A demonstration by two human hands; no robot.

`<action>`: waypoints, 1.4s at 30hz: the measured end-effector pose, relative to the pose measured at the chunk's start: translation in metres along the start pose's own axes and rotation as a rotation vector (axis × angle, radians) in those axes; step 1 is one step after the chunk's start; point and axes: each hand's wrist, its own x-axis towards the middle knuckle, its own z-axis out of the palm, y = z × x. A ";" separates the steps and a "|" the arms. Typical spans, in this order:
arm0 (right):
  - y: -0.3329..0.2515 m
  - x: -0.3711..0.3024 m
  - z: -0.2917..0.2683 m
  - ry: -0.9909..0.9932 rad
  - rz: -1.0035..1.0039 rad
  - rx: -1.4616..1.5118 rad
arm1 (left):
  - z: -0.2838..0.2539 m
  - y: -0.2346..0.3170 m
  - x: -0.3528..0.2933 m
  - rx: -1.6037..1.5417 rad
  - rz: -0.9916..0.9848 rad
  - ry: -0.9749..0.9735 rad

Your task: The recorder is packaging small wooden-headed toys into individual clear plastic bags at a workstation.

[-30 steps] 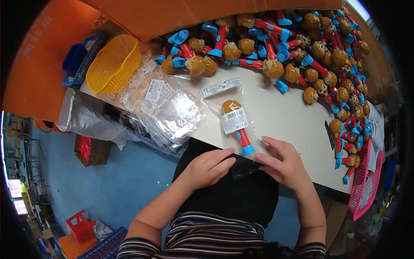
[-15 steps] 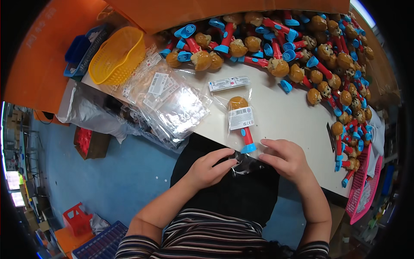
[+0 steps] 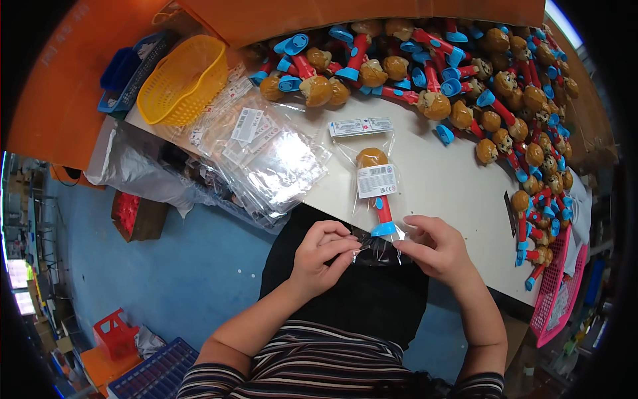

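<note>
On the table's front edge lies a clear plastic bag (image 3: 361, 143) with a printed header strip at its far end. Inside it is a toy figure with a round brown head (image 3: 372, 157), a red stem and a blue foot-shaped base (image 3: 383, 229). A white label covers its middle. My left hand (image 3: 324, 256) pinches the bag's near end, which hangs over the edge above my lap. Opposite, my right hand (image 3: 437, 247) has its thumb and curled fingers at the film beside the blue base, partly hiding the grip.
A heap of similar toys (image 3: 435, 105) spreads along the back and right of the table (image 3: 425, 169). Flat clear bags (image 3: 266, 166) are piled at the left, beside a yellow basket (image 3: 183, 81) and blue bins (image 3: 126, 76). A pink basket (image 3: 555, 296) stands at the right edge.
My left hand's fingers have curled in more on the bag's near end. My right hand has shifted slightly left and closed more at the film. The bag's near end is spread differently.
</note>
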 end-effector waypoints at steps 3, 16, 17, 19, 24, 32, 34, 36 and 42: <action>0.000 0.001 0.000 0.015 0.017 0.030 | -0.006 0.003 0.004 0.118 0.022 -0.031; -0.015 0.015 -0.009 -0.004 0.649 0.588 | 0.001 0.002 0.001 -0.535 -0.468 -0.003; -0.011 0.013 -0.007 -0.034 0.766 0.763 | 0.001 0.000 0.002 -0.581 -0.481 -0.002; -0.009 0.015 -0.007 -0.065 0.883 0.940 | 0.000 -0.002 0.003 -0.628 -0.494 -0.001; -0.006 0.018 -0.008 -0.054 1.095 1.071 | 0.000 0.004 0.008 -0.758 -0.689 0.002; -0.010 0.023 -0.009 -0.049 1.065 1.107 | -0.003 0.011 0.011 -0.789 -0.792 0.057; -0.011 0.025 -0.010 -0.032 1.052 1.090 | 0.001 0.013 0.012 -0.772 -0.740 0.071; -0.010 0.024 -0.011 -0.096 1.067 1.048 | 0.003 0.014 0.012 -0.704 -0.701 0.025; -0.018 0.021 -0.012 -0.044 0.970 0.946 | -0.006 0.021 0.012 -0.501 -0.409 -0.227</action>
